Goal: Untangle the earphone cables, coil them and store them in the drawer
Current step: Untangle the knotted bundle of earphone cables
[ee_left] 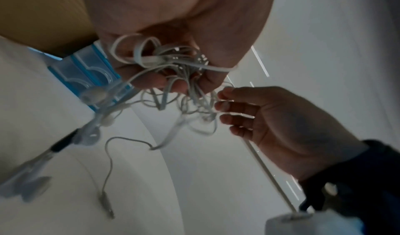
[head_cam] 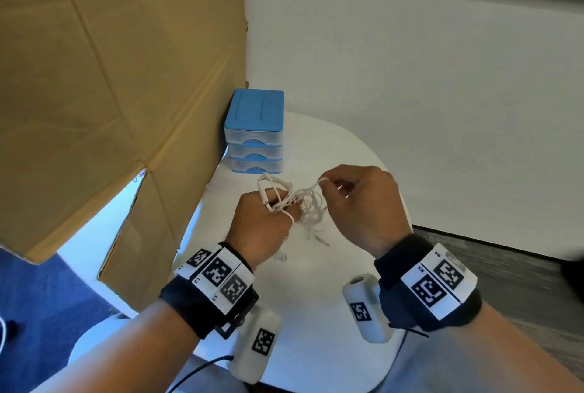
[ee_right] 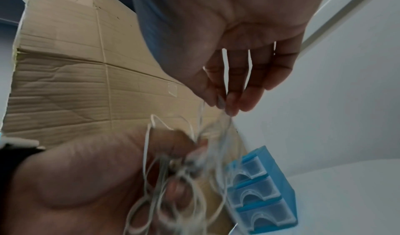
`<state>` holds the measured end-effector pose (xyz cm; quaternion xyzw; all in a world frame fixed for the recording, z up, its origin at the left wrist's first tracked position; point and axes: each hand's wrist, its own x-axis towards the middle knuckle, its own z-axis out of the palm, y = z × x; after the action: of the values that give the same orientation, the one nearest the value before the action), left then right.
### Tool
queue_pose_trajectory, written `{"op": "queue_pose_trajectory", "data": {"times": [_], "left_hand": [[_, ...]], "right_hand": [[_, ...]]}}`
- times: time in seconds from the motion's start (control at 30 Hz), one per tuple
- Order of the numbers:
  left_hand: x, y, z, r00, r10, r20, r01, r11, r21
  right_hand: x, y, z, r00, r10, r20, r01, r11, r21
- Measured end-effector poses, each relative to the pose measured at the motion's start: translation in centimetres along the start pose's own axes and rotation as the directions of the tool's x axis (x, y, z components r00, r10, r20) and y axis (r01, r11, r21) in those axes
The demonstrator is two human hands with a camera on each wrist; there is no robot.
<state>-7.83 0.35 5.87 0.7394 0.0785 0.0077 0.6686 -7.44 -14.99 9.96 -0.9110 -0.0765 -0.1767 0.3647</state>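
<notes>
A tangle of white earphone cables (head_cam: 300, 203) hangs above the white table (head_cam: 316, 266) between both hands. My left hand (head_cam: 262, 225) grips the bunch (ee_left: 173, 62), with loops wound round its fingers. My right hand (head_cam: 360, 203) pinches a strand (ee_right: 225, 117) at its fingertips (ee_right: 227, 105) and holds it up and to the right. Earbuds (ee_left: 93, 95) and a jack plug (ee_left: 106, 202) dangle down toward the table. The small blue drawer unit (head_cam: 254, 132) stands just behind the hands; all three clear drawers look pushed in.
A big cardboard box (head_cam: 110, 92) stands at the left, right against the drawer unit. A white wall (head_cam: 426, 92) runs behind the table. The table's rounded edge curves at the right, with dark floor (head_cam: 505, 272) beyond.
</notes>
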Motion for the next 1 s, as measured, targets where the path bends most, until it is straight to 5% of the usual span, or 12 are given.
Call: {"op": "queue_pose_trajectory", "data": {"times": [0.1,0.17,0.3,0.37,0.47,0.57,0.63,0.7,0.8,1.0], "left_hand": [[0.2,-0.5,-0.1,0.999,-0.034,-0.031,0.036,0.998,0.051],[0.3,-0.4,-0.2,0.998,-0.053,-0.028,0.055,0.998,0.043],[0.6,-0.6,-0.5,0.995,-0.099,-0.018,0.099,0.994,0.04],[0.9,-0.8,-0.7,0.993,-0.109,-0.038,0.111,0.992,0.052],[1.0,-0.8,-1.1,0.987,-0.149,-0.063,0.151,0.988,0.039],[1.2,-0.6,-1.8,0.973,-0.21,-0.093,0.208,0.978,-0.028],[1.3,-0.4,-2.0,0.968,-0.228,-0.103,0.222,0.973,-0.068],[1.1,0.1,-1.8,0.976,-0.202,-0.076,0.19,0.971,-0.145],[0.6,0.9,-1.5,0.991,-0.131,0.0,0.127,0.965,-0.228],[-0.2,1.5,-0.7,0.99,-0.105,0.094,0.13,0.941,-0.313]], "right_hand": [[1.1,0.3,-0.8,0.994,0.032,-0.109,-0.025,0.997,0.07],[2.3,0.3,-1.6,0.981,0.15,-0.121,-0.11,0.95,0.291],[4.0,-0.5,-3.6,0.924,0.382,0.027,-0.296,0.669,0.681],[4.5,-0.4,-4.3,0.932,0.361,-0.029,-0.266,0.737,0.621],[4.9,-0.2,-5.6,0.944,0.15,-0.292,-0.058,0.951,0.302],[5.5,0.6,-7.4,0.925,-0.066,-0.375,0.041,0.996,-0.074],[6.0,1.4,-8.1,0.98,-0.014,-0.196,-0.006,0.995,-0.1],[5.8,2.3,-7.8,0.989,0.1,0.111,-0.091,0.992,-0.082],[4.2,3.7,-6.0,0.868,0.22,0.445,-0.176,0.975,-0.138],[1.3,4.2,-2.1,0.72,0.284,0.633,-0.397,0.917,0.04]]}}
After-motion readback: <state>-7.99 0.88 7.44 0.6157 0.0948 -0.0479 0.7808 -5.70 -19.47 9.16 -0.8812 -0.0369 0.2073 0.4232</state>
